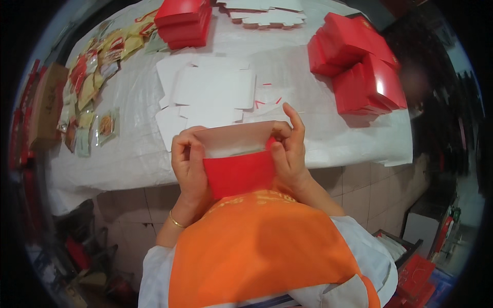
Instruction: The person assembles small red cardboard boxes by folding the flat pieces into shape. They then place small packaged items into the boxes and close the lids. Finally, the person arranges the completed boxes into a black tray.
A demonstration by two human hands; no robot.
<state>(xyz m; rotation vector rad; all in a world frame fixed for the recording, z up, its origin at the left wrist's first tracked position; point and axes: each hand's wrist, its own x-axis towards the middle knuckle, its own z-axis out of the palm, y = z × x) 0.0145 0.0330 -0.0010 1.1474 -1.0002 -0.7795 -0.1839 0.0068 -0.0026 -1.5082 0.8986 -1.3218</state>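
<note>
Close to my orange apron I hold a red cardboard box (239,173), white on the inside, with its long flap raised. My left hand (190,159) is closed on the box's left end, thumb along the side. At the right end my right hand (290,149) grips it between thumb and bent fingers, one finger sticking up. The inside of the box is mostly hidden by its front wall. Just beyond the box, flat white box blanks (213,87) lie in a loose stack, with small red scraps (260,104) beside them.
Stacked red boxes stand at the far left (184,23) and the right (359,66) of the white-covered table (287,61). Several small packets (92,77) spread along the left side, near a brown carton (47,108). More white blanks (267,18) lie at the back.
</note>
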